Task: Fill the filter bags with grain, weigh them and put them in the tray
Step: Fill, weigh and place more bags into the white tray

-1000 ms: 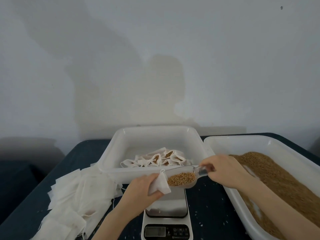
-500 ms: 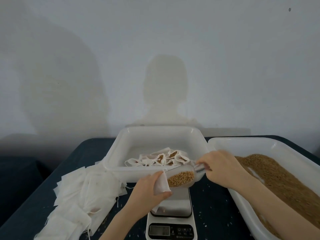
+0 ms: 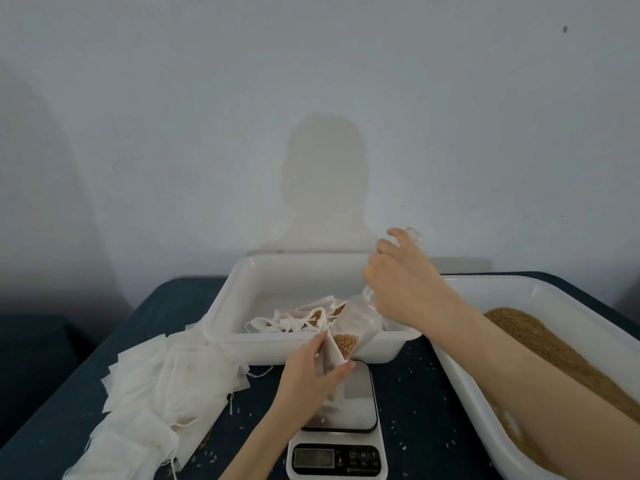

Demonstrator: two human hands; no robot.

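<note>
A dark blue table [image 3: 408, 403] fills the bottom of the frame under a pale wall. Far right, a big white tub [image 3: 540, 292] runs off the edge, heaped with brown grain [image 3: 540, 344]. Centre frame sits the white tray [image 3: 242, 299], and a cluster of filled bags [image 3: 294, 318] lies inside it toward its near wall. Lower left, a loose pile of empty filter bags [image 3: 156, 393] sprawls across the table, touching the tray's left corner. Bottom centre, the digital scale [image 3: 349, 407] stands just in front of the tray, display dark and unreadable.

Now the hands. The right hand [image 3: 401, 289] is raised over the tray's right end, fingers curled round the handle of a clear scoop [image 3: 356, 322], tipped steeply so its mouth points down and left. There is grain at the scoop's low end, right at the mouth of the filter bag [image 3: 334, 353]. The left hand [image 3: 311, 375] pinches that bag between thumb and fingers, holding it open above the scale's platform, just at the tray's near wall. Stray grains speckle the table around the scale.
</note>
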